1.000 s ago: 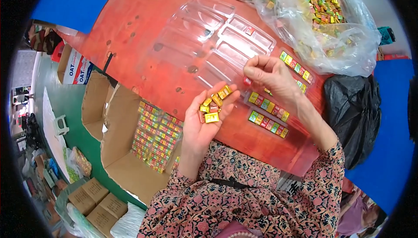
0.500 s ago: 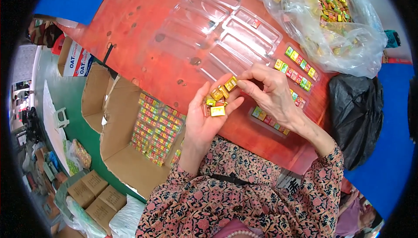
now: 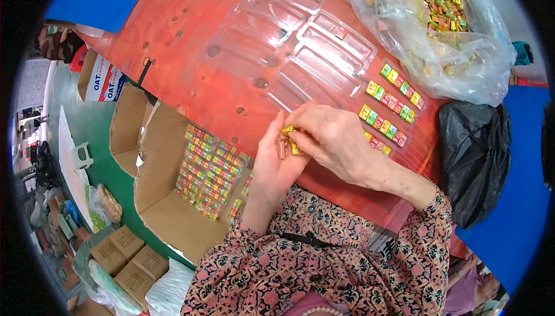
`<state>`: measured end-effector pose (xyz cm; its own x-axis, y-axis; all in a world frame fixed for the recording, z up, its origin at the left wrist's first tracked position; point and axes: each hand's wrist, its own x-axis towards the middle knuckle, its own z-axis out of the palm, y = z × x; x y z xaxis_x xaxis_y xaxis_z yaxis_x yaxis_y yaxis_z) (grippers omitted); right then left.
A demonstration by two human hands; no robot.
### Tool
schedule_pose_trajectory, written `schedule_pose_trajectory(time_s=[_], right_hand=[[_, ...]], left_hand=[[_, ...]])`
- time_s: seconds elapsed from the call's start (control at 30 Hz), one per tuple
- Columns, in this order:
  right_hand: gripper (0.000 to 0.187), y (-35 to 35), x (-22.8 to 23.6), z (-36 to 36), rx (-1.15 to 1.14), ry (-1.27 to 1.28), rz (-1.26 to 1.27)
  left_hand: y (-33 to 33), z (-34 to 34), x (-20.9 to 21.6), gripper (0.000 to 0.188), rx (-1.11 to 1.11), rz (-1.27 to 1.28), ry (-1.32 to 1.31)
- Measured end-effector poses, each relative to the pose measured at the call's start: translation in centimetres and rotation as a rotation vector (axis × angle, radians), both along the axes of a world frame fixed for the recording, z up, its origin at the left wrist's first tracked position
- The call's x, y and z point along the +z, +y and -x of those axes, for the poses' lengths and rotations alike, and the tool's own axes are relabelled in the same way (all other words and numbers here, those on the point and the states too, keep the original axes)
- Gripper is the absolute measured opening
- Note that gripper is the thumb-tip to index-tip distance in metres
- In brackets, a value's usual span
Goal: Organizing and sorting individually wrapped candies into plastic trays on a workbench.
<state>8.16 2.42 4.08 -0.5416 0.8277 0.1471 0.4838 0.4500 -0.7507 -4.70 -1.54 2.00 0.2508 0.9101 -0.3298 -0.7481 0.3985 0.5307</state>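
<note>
My left hand (image 3: 270, 163) is cupped palm up, holding small foil-wrapped candies (image 3: 283, 149), pink and yellow. My right hand (image 3: 341, 145) reaches over that palm, its fingers closed on a yellow wrapped candy (image 3: 288, 130) among them. It hides most of the pile and the left fingers. Right of my hands, rows of yellow, green and red candies (image 3: 383, 124) fill slots of a clear plastic tray. Beyond them lie clear trays (image 3: 329, 50) with long slots; one slot contains a lone red candy (image 3: 341, 32).
A large clear bag (image 3: 462, 67) of candies sits at the far right, beside a black plastic bag (image 3: 474, 160). At my left, an open cardboard box (image 3: 167, 212) holds filled candy trays (image 3: 209, 168). Everything in front rests on a red table (image 3: 191, 56).
My right hand has moved left and lower, from the edge of my left fingers to over the palm. It now covers most candies that showed before. The left hand stays cupped.
</note>
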Motion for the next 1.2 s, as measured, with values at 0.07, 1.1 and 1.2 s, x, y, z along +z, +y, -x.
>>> schedule_pose_trajectory(time_s=[0.07, 1.1, 1.2], right_hand=[[0.010, 0.6, 0.1, -0.4, 0.013, 0.081, 0.117], [0.011, 11.2, -5.2, -7.0, -0.431, -0.607, -0.393], [0.010, 10.8, -3.5, -8.1, -0.325, -0.532, -0.404]], left_hand=[[0.3, 0.5, -1.3, 0.039, -0.001, 0.138, -0.251], [0.7, 2.6, -2.3, 0.022, 0.020, 0.421, -0.439], [0.8, 2.4, -2.4, 0.022, 0.016, 0.423, -0.455]])
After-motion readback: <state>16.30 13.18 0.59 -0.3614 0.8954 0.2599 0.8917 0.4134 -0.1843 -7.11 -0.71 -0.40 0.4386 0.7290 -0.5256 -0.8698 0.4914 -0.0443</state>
